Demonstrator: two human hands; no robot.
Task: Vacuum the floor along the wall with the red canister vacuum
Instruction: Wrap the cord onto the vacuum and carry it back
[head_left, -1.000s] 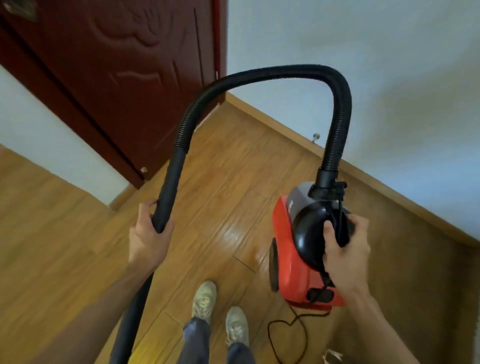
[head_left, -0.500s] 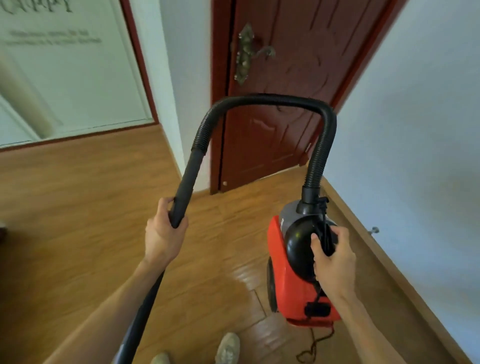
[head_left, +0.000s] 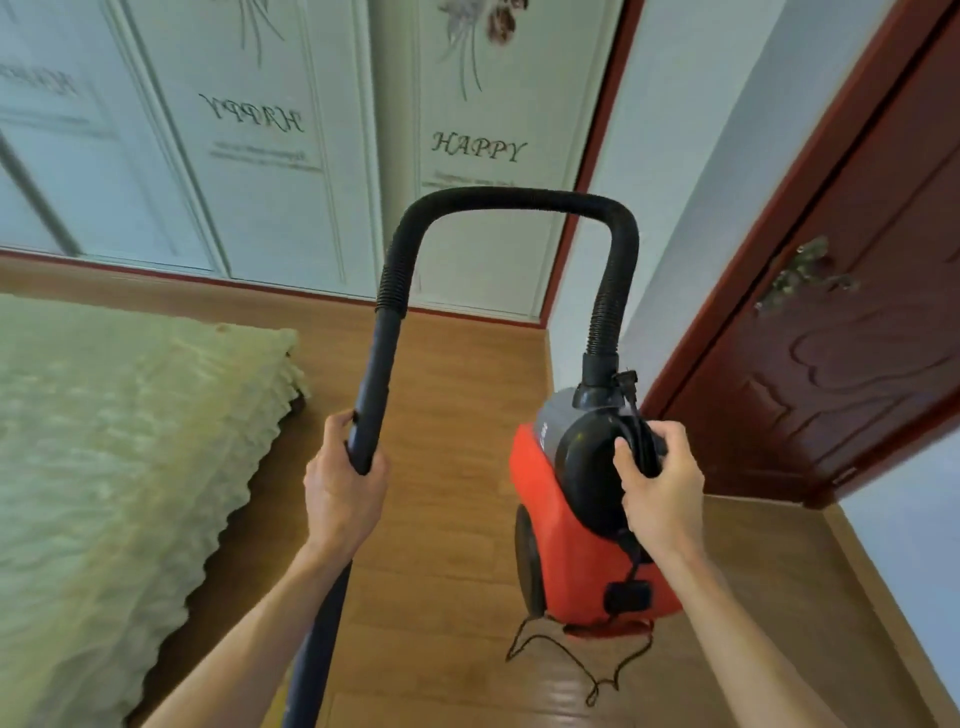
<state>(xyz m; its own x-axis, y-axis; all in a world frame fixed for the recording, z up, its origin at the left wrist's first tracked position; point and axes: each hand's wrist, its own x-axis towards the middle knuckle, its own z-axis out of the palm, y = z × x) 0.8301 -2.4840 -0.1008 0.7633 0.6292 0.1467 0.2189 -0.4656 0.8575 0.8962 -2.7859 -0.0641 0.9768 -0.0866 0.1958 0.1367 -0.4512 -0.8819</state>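
The red canister vacuum (head_left: 566, 540) hangs above the wooden floor (head_left: 447, 395), carried by its black top handle, which my right hand (head_left: 657, 488) grips. Its black ribbed hose (head_left: 519, 200) arches up from the canister top and over to the left. There it joins a dark rigid wand (head_left: 371, 395), and my left hand (head_left: 340, 486) grips the wand partway down. The wand runs under my left forearm and out of the bottom of the frame, so its nozzle is hidden. A thin black cord (head_left: 576, 660) dangles below the canister.
A bed with a pale green ruffled cover (head_left: 104, 467) fills the left side. White sliding wardrobe doors (head_left: 270, 156) printed "HAPPY" stand ahead. A dark red door (head_left: 831, 364) with a brass handle is on the right, beside a white wall (head_left: 691, 156) and a wooden skirting board (head_left: 878, 587).
The view has swung left, from the red door and wall corner toward the wardrobe and bed. Both hands keep their grips on the wand and the canister handle.
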